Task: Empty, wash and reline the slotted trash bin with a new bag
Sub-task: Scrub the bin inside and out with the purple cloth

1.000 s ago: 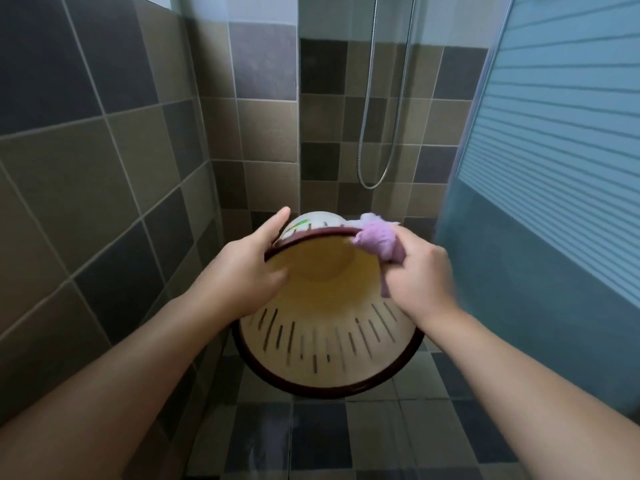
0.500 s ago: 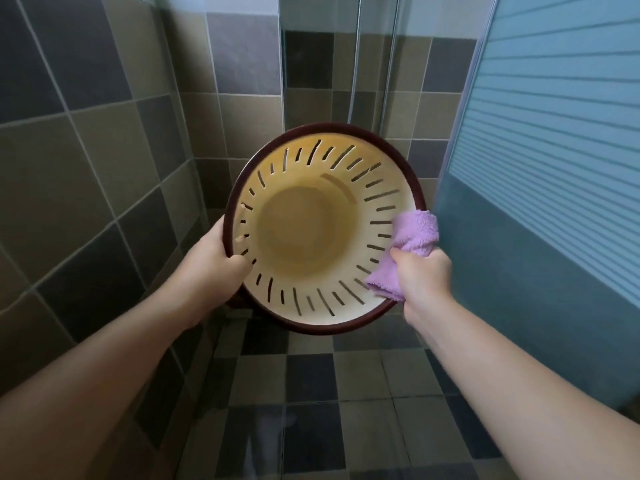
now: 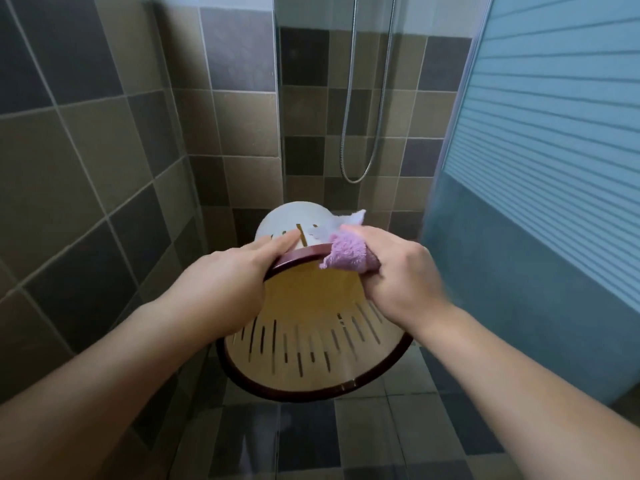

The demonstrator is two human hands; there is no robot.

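Note:
I hold the slotted trash bin (image 3: 311,348) in the air over the shower floor, tilted with its mouth toward me. It is cream plastic with vertical slots and a dark brown rim. My left hand (image 3: 235,271) grips the far upper rim from the left, fingers laid on the bin's outside. My right hand (image 3: 398,271) presses a purple cloth (image 3: 349,256) over the same rim just right of it. The bin's inside shows no bag or trash.
Tiled walls close in on the left and behind. A metal shower hose (image 3: 363,133) hangs on the back wall. A frosted striped glass door (image 3: 536,168) stands close on the right. The floor tiles (image 3: 311,438) look wet.
The bin came down from chest height and tipped from facing me squarely to a steeper tilt. My right hand moved the cloth from the inner right wall to the upper rim.

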